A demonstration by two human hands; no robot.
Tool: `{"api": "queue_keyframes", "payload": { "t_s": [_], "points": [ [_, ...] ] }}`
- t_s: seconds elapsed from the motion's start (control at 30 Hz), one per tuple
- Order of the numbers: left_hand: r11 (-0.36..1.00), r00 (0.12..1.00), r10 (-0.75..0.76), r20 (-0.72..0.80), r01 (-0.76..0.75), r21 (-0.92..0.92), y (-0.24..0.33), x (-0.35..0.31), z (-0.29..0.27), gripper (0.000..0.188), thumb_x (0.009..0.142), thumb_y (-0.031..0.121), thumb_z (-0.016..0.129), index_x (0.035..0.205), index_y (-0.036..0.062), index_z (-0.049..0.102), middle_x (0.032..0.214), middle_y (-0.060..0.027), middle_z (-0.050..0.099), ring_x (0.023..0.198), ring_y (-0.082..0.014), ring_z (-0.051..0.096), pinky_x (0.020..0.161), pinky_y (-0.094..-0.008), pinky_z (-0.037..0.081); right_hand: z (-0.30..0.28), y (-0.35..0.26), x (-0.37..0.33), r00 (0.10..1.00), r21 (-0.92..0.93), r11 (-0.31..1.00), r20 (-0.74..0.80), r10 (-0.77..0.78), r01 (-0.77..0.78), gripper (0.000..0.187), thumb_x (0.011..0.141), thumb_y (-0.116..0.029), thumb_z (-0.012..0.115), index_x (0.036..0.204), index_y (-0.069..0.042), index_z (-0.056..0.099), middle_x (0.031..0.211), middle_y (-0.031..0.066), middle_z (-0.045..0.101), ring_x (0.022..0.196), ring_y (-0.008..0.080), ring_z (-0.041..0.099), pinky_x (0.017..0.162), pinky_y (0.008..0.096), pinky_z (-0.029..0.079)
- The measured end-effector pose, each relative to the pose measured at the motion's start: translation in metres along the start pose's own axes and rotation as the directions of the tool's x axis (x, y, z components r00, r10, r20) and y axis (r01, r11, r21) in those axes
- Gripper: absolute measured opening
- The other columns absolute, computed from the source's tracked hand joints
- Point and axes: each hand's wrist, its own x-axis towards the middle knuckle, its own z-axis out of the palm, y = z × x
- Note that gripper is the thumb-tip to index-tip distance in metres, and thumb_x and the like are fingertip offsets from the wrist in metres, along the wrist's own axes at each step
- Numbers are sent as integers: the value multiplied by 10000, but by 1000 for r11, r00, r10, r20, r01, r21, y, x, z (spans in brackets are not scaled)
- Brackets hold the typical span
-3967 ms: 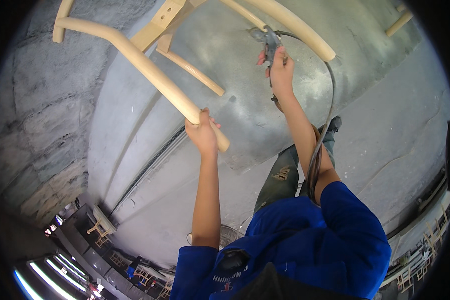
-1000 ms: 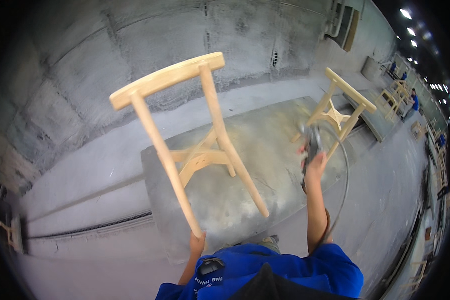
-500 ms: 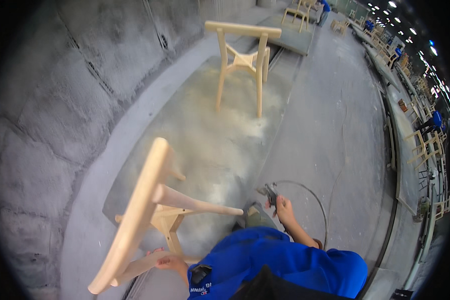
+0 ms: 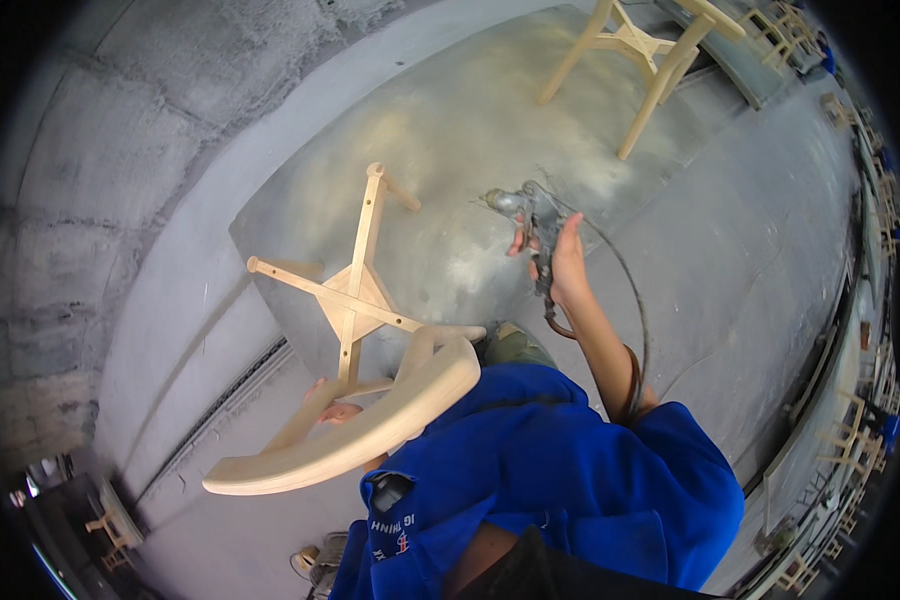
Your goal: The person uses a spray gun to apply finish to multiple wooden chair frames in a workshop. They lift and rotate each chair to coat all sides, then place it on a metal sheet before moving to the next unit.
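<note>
My left hand (image 4: 335, 408) grips an unfinished pale wooden chair frame (image 4: 355, 300) by a rail just under its curved back (image 4: 355, 440). The frame is tipped over, legs and crossed stretchers pointing away from me over a dusty metal platform (image 4: 470, 150). My right hand (image 4: 560, 265) holds a grey spray gun (image 4: 530, 210) out over the platform, to the right of the frame. A dark hose (image 4: 635, 330) loops from the gun back along my forearm. I wear a blue top.
A second bare wooden chair frame (image 4: 640, 50) stands at the platform's far end. A grey block wall (image 4: 100, 150) runs along the left. More wooden frames (image 4: 850, 420) line the floor's right edge, and a small one (image 4: 105, 525) stands at lower left.
The chair frame has swung from upright in my left hand, then low at my left, to tipped with its legs pointing away. My right hand has raised the spray gun over the platform.
</note>
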Motion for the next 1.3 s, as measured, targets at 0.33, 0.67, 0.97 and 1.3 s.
{"api": "queue_keyframes", "payload": {
  "t_s": [0.33, 0.67, 0.97, 1.3],
  "points": [
    [981, 991, -127, 49, 118, 152, 19, -36, -15, 692, 1073, 558, 268, 1491, 17, 373, 1461, -207, 490, 1246, -336, 572, 1025, -479, 445, -66, 100, 86, 865, -64, 921, -373, 336, -385, 755, 997, -721, 300, 985, -43, 633, 704, 29, 628, 631, 147, 658, 427, 257, 372],
    [978, 976, -207, 62, 207, -6, 44, -42, 3, 692, 1026, 502, 452, 1557, 95, 274, 1600, -196, 307, 1454, -408, 347, 1175, -617, 314, -137, 78, 22, 878, -226, 871, -318, 357, -436, 687, 1033, -638, 332, 925, -45, 660, 725, 46, 656, 655, 146, 652, 464, 259, 420],
    [932, 974, -227, -12, 221, 289, 34, -31, 15, 701, 925, 212, 757, 1444, -32, 354, 1423, -248, 501, 1212, -302, 603, 996, -388, 500, -96, 6, 0, 943, 192, 938, 225, 245, -289, 797, 1002, -726, 247, 1100, -26, 616, 810, 50, 653, 730, 139, 648, 454, 243, 393],
    [885, 948, -314, 59, 270, 380, 19, -59, -24, 601, 947, 230, 706, 1454, 34, 452, 1406, -160, 548, 1282, -266, 535, 1046, -410, 456, -109, 30, -4, 897, -94, 897, 56, 439, -433, 884, 950, -797, 221, 1091, -15, 609, 758, 46, 611, 677, 143, 633, 417, 228, 349]
  ]
}}
